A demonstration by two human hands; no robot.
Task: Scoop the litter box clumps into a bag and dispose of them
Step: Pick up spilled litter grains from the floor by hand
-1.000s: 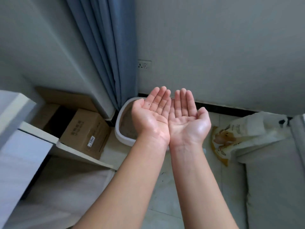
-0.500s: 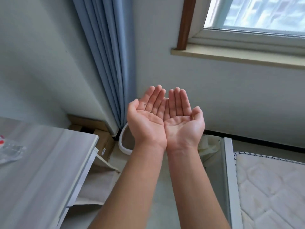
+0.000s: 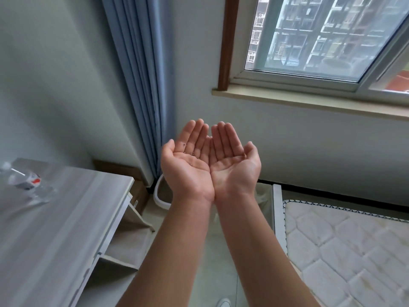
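Window (image 3: 321,36) larger; left hand (image 3: 187,166), right hand (image 3: 232,166) still cupped.

Both bare forearms extend forward, wrists side by side. Left hand (image 3: 188,161) and right hand (image 3: 232,161) face palm-up, inner edges touching, fingers straight and together, forming a shallow cup holding nothing.

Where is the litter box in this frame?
Head view, just left of centre: only a curve of the litter box rim shows under the blue curtain, between the cardboard box and the left hand, whose wrist hides the rest.
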